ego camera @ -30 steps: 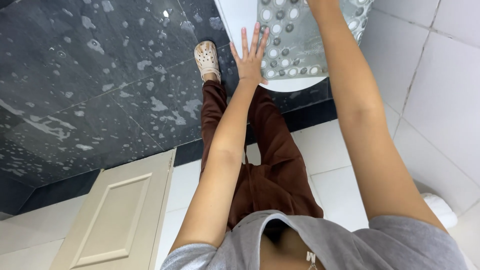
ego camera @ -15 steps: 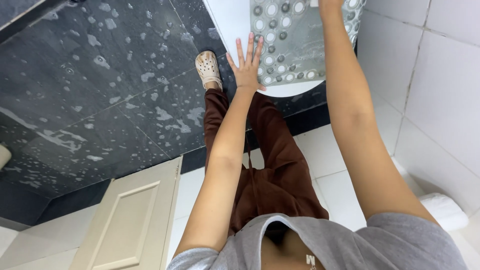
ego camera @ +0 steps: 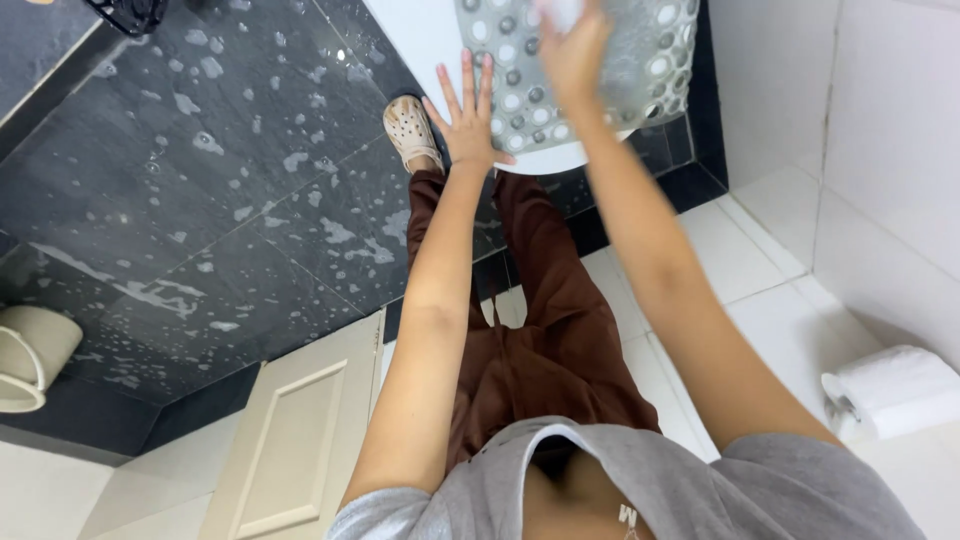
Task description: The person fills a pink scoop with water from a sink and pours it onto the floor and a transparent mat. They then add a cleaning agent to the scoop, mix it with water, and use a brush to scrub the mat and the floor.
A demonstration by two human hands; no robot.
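My left hand [ego camera: 470,115] lies flat with its fingers spread on the near edge of a grey perforated mat [ego camera: 640,60]. The mat lies over a white rounded basin [ego camera: 415,40]. My right hand [ego camera: 575,50] is on the mat further right, blurred by motion. Its fingers are curled around a small white pad [ego camera: 562,12] that shows at the top edge. Both arms reach forward over my brown trousers [ego camera: 560,340].
The dark tiled floor [ego camera: 230,200] is wet and flecked with foam. My beige clog [ego camera: 410,125] stands on it by the basin. A toilet roll [ego camera: 890,390] hangs at right, a cream bucket [ego camera: 30,355] sits at left, and a cream panelled door [ego camera: 300,440] is below.
My right hand has come down the mat into view with the white pad. My left hand has stayed spread on the mat's edge. The view has shifted.
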